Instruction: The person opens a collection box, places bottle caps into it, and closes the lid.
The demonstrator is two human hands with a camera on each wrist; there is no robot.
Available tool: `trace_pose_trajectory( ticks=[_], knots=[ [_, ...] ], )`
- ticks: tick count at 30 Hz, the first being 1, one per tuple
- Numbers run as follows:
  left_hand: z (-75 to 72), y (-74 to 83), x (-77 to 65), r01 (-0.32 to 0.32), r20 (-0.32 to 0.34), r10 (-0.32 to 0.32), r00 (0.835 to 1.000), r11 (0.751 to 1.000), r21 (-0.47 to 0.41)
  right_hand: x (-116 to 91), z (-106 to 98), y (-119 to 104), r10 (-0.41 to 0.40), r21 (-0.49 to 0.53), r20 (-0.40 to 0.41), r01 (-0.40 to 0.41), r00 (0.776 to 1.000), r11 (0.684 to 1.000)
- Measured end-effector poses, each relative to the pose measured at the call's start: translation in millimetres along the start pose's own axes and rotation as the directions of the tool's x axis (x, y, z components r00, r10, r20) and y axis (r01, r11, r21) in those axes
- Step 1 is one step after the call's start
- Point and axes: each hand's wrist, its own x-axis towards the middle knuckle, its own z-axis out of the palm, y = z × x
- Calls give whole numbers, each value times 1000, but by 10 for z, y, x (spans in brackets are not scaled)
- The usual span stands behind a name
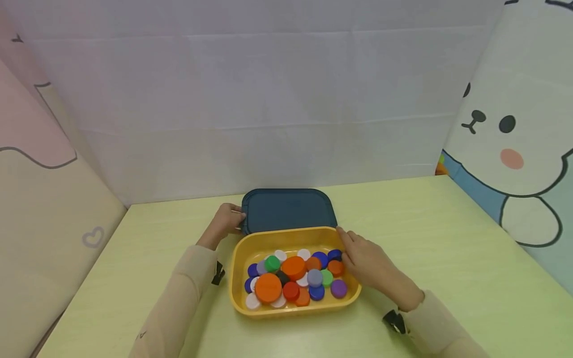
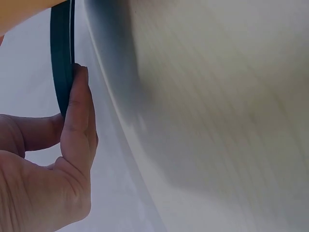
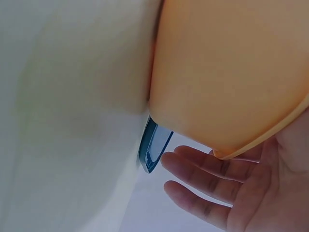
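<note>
A yellow plastic box stands on the table, holding many bottle caps in several colours, among them a large orange cap. Behind it a dark blue lid is raised on edge at a tilt, its lower edge hidden by the box's back rim. My left hand pinches the lid's left edge, fingers on one side and thumb on the other, as the left wrist view shows. On the right, my right hand holds the box's rim, thumb towards the inside. Its other fingers extend loosely along the outer wall.
The pale yellow-green table reaches back to a white cloth wall. Printed cloths hang at both sides, the right one with a cartoon animal. A dark strap piece shows at the right wrist.
</note>
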Motion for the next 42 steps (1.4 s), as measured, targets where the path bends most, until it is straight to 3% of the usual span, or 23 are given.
trace_pose_trajectory(
  ticks=[8,19,23,37,42],
  knots=[
    [-31,52,-26,-20,9,20,1000,998,-58,43,-79,11,17,29,8,-17,1000,999],
    [-19,88,-50,-36,-53,32,998,996,-84,229,-228,100,-2,128,44,-4,999,992],
    [-24,99,-68,-59,-66,52,996,993,-107,307,-245,149,-27,149,20,24,999,989],
    [-52,138,-109,-106,-100,91,991,982,-155,678,-228,360,5,239,-131,27,991,971],
    [-66,154,-134,-133,-105,116,988,975,-176,788,-203,435,38,298,-135,4,990,954]
  ],
)
